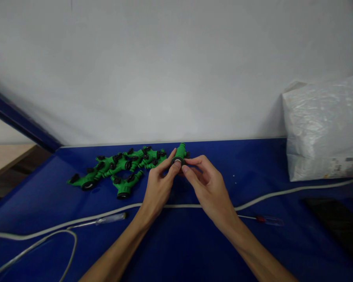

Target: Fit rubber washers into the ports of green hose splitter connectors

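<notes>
Between my hands, above the blue table, is a green hose splitter [181, 151] with a black collar facing me. My left hand [162, 178] is closed around its left side, the thumb pressed on the collar's opening. From the right, my right hand [207, 180] grips the collar's edge between thumb and fingers; part of the splitter is hidden behind the fingers. Left of my hands several matching green splitters [117, 164] with black valve levers lie in a cluster. One splitter [125, 185] lies nearest me, its black collar turned my way.
A white cable [106, 213] runs across the blue table [182, 246], passing under my arms. A clear-handled screwdriver [111, 218] lies left, a red-and-clear one [269, 221] right. At right are a white plastic-wrapped package [326, 129] and a dark flat object [335, 223]. A wall stands behind.
</notes>
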The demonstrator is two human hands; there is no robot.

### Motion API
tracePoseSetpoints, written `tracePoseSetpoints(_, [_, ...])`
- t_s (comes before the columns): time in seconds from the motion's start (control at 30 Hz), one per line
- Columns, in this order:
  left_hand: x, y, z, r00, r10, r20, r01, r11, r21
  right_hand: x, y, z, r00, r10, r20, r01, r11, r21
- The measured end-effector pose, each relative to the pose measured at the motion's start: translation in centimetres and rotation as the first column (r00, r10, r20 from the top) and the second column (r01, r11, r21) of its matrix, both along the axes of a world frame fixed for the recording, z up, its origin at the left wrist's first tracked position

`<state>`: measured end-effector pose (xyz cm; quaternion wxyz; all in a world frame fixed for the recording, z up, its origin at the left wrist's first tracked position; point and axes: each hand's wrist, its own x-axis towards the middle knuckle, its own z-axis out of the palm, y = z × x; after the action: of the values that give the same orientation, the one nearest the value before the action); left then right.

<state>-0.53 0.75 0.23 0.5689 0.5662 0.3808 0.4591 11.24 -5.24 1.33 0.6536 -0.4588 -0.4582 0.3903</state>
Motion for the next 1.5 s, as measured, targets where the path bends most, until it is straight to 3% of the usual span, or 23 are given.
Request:
tracePoseSetpoints(0.4, [0.0,0.0,-0.1,1.0,0.017,0.014,-0.017,1.0,-0.017,0.0,0.0,0.2,1.0,-0.009,0.024,0.009,1.0,-0.004])
tracePoseSetpoints(0.6, [0.1,0.1,-0.7,0.972,-0.066,0.224,0.087,0.993,-0.084,0.2,0.2,0.5,0.999,-0.03,-0.028,0.029,0.999,-0.039])
tracePoseSetpoints(0.87, [0.3,-0.2,0.0,0.937,-0.108,0.332,0.16,0.978,-0.134,0.5,0.1,0.9,0.999,-0.039,-0.017,0.038,0.998,-0.052])
tracePoseSetpoints(1.03, [0.5,-0.1,0.1,0.889,-0.184,0.419,0.277,0.946,-0.171,0.5,0.1,1.1,0.999,0.01,-0.038,-0.012,0.999,-0.049])
tracePoseSetpoints(1.5, [0.1,0.5,-0.1,0.876,-0.198,0.439,0.313,0.927,-0.208,1.1,0.1,0.9,0.975,0.141,-0.173,-0.156,0.985,-0.077])
